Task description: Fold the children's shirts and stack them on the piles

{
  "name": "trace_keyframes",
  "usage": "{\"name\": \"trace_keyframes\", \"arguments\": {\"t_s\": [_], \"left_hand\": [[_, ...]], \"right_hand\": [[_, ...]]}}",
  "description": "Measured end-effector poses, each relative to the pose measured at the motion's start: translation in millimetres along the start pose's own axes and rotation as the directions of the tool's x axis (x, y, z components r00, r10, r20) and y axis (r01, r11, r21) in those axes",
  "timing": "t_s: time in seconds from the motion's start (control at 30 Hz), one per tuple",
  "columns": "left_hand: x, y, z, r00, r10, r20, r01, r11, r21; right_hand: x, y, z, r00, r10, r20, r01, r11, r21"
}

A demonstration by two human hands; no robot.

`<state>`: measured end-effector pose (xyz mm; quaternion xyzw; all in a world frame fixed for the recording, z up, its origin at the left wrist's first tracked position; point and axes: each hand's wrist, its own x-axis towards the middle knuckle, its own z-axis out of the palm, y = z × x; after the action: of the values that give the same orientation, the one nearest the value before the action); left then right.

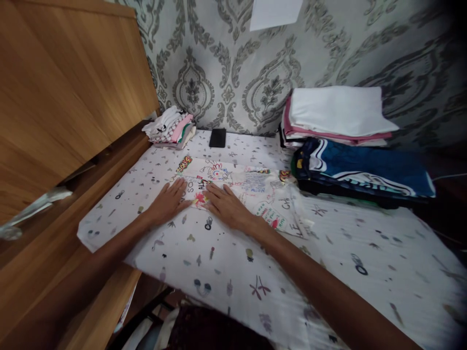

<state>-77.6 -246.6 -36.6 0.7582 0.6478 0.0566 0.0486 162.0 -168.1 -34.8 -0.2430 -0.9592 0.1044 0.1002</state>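
Note:
A long folded piece of white cloth (255, 187), covered in coloured lettering and drawings, lies flat on the patterned sheet (226, 272). My left hand (170, 201) rests palm down on its near left part, fingers stretched out. Just to the right, my right hand (228, 206) presses flat on the same cloth with its fingers spread. Neither hand grips anything. The cloth's right end reaches close to a stack of dark folded clothes. What kind of garment it is, if any, I cannot tell.
Small folded clothes (171, 127) are stacked at the back left, beside a black flat object (218, 138). At right stand a pile topped with white cloth (337, 109) and blue folded clothes (372, 167). A wooden panel (73, 73) rises at left; patterned wallpaper (226, 63) is behind.

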Motion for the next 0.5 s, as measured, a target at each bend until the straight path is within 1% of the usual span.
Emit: {"name": "trace_keyframes", "arguments": {"t_s": [0.07,0.13,0.2,0.23,0.3,0.33,0.37,0.43,0.5], "left_hand": [[-4.2,-4.5,-1.2,0.999,-0.035,-0.005,0.035,0.999,-0.007],[-5.6,-8.0,-3.7,0.999,-0.043,-0.032,0.041,0.997,-0.059],[-1.4,-14.9,-8.4,0.991,-0.073,-0.110,0.054,0.984,-0.168],[3.9,-20.8,-11.9,0.981,-0.099,-0.168,0.058,0.971,-0.233],[21.7,-37.0,-21.3,0.945,-0.176,-0.277,0.071,0.933,-0.353],[34.1,-46.4,-26.6,0.927,-0.231,-0.296,0.094,0.905,-0.414],[48.4,-55.7,-31.6,0.912,-0.294,-0.285,0.134,0.872,-0.471],[80.6,-71.6,-39.4,0.892,-0.421,-0.165,0.257,0.773,-0.580],[113.4,-81.4,-42.3,0.885,-0.459,-0.082,0.318,0.722,-0.614]], "right_hand": [[1.0,-1.4,-1.6,1.000,-0.007,-0.001,0.007,1.000,0.007],[2.9,-4.4,-3.5,1.000,-0.009,-0.011,0.009,1.000,0.016],[6.4,-10.4,-6.0,1.000,0.004,-0.014,-0.004,1.000,0.024],[8.9,-14.9,-7.5,1.000,0.010,-0.018,-0.010,1.000,0.024],[16.3,-27.5,-10.8,1.000,-0.007,-0.026,0.008,1.000,0.013],[21.1,-35.4,-12.4,0.999,-0.027,-0.022,0.027,1.000,0.002],[26.6,-44.1,-13.8,0.999,-0.047,-0.014,0.047,0.999,-0.013],[39.3,-62.6,-16.1,0.998,-0.067,0.009,0.067,0.997,-0.042],[52.8,-79.3,-17.5,0.998,-0.050,0.032,0.052,0.997,-0.063]]}}
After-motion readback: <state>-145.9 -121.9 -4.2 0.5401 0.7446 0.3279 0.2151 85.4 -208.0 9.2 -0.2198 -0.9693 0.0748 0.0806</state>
